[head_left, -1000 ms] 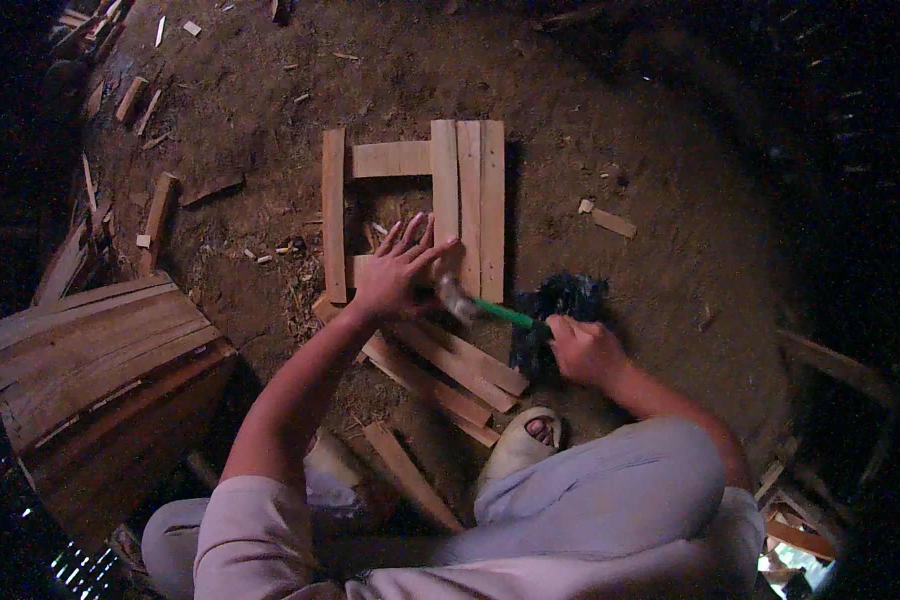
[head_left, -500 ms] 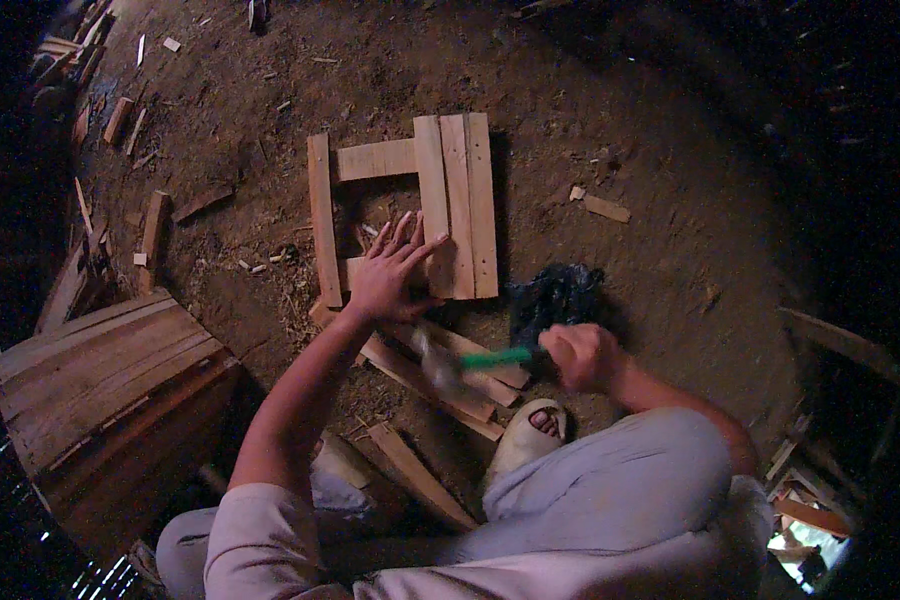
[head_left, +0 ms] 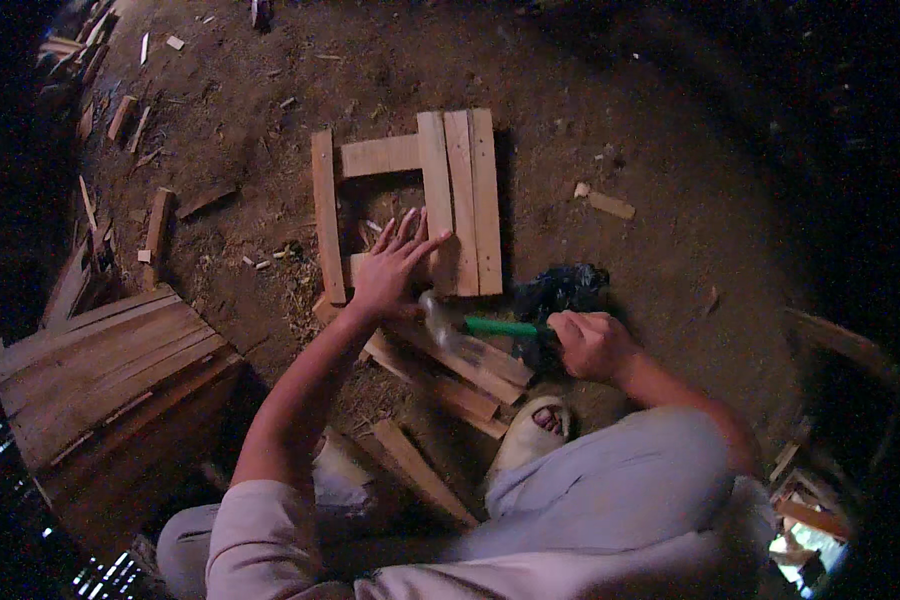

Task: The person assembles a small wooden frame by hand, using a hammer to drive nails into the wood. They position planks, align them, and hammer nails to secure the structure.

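A wooden frame (head_left: pixel 459 200) of planks lies on the dirt floor in front of me, with several boards side by side on its right and one lone slat on its left. My left hand (head_left: pixel 392 272), fingers spread, presses on the near crosspiece beside the boards. My right hand (head_left: pixel 592 345) is closed round the grip of a hammer (head_left: pixel 500 327) with a green handle. The blurred hammer head is just right of my left wrist, at the frame's near edge. Whether a nail is under my left hand cannot be seen.
Loose slats (head_left: pixel 470 365) lie between my feet and the frame. A black plastic bag (head_left: pixel 565 288) rests to its right. A wooden crate (head_left: pixel 110 365) stands at the left. Wood scraps (head_left: pixel 605 203) are scattered over the floor.
My right hand and the hammer have moved a little away from me, bringing the head closer to the frame's near edge. My left hand keeps its place on the frame.
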`<state>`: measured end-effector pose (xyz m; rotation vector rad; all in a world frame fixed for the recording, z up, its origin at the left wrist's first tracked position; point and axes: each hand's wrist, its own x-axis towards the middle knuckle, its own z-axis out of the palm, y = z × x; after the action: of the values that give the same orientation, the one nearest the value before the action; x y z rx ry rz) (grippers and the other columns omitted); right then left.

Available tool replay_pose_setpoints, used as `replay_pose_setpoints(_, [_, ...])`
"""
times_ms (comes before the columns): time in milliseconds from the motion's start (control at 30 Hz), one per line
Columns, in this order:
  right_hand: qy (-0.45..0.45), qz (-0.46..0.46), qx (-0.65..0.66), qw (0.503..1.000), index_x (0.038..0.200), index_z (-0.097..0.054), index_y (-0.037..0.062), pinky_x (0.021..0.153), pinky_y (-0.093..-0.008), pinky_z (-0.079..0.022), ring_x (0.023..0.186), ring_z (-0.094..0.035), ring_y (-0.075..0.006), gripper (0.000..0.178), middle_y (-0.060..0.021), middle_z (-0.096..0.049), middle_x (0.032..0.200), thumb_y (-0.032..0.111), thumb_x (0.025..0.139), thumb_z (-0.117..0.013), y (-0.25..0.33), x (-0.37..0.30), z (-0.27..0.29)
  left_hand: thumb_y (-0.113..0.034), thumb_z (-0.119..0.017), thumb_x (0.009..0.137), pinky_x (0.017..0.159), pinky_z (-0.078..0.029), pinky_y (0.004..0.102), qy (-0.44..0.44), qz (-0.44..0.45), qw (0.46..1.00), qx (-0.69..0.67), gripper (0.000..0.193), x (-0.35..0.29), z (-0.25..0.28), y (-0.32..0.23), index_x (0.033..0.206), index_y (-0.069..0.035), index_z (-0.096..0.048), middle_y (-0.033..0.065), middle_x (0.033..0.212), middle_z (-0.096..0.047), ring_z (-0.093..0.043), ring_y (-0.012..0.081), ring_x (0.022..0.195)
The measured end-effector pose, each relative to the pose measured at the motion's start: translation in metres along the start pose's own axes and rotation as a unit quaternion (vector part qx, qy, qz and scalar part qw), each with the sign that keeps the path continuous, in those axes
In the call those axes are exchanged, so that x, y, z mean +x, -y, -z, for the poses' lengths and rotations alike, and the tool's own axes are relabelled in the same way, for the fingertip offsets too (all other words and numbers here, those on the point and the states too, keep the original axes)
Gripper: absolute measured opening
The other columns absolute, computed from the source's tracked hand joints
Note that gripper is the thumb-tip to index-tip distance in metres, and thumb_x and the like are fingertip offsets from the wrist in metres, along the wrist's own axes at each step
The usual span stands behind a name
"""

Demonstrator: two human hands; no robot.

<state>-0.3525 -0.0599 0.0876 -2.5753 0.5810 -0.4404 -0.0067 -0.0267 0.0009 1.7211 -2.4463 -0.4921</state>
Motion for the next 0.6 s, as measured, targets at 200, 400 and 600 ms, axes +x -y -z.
replay_pose_setpoints(200, [0.128,-0.095,-0.06,0.985,0.093,-0.054,0.0031,0.052,-0.0411,-0.053,0.062,-0.065,-0.0297,0.012,-0.0121,-0.06,0.072,0.008,0.082,-0.058,-0.011,-0.01,-0.011,-0.049,-0.074,0.068,0.12,-0.012,0.0475,0.001,-0.008,1.0,-0.011,0.095,0.003,0.013,-0.005,0.15,-0.025,-0.032,0.0152,0.158,-0.021,-0.016,0.0324,0.147])
replay_pose_setpoints(400, [0.064,-0.033,0.011,0.997,0.098,-0.054,0.0022,0.056,-0.0417,-0.054,0.066,-0.065,-0.0321,0.022,-0.0139,-0.061,0.075,0.011,0.08,-0.062,-0.004,-0.013,-0.01,-0.047,-0.075,0.068,0.12,-0.011,0.0483,-0.001,-0.012,0.998,-0.069,0.095,0.002,0.018,-0.007,0.149,-0.025,-0.032,0.0155,0.158,-0.022,-0.015,0.0319,0.147])
replay_pose_setpoints(600, [0.02,-0.008,-0.009,1.0,0.09,-0.056,0.0018,0.053,-0.04,-0.056,0.063,-0.066,-0.0289,0.008,-0.0137,-0.062,0.075,0.008,0.087,-0.052,-0.003,-0.005,-0.002,-0.042,-0.075,0.068,0.12,-0.011,0.0489,-0.002,-0.009,1.0,0.003,0.094,-0.002,0.002,0.0,0.15,-0.026,-0.032,0.0146,0.158,-0.022,-0.015,0.0307,0.148])
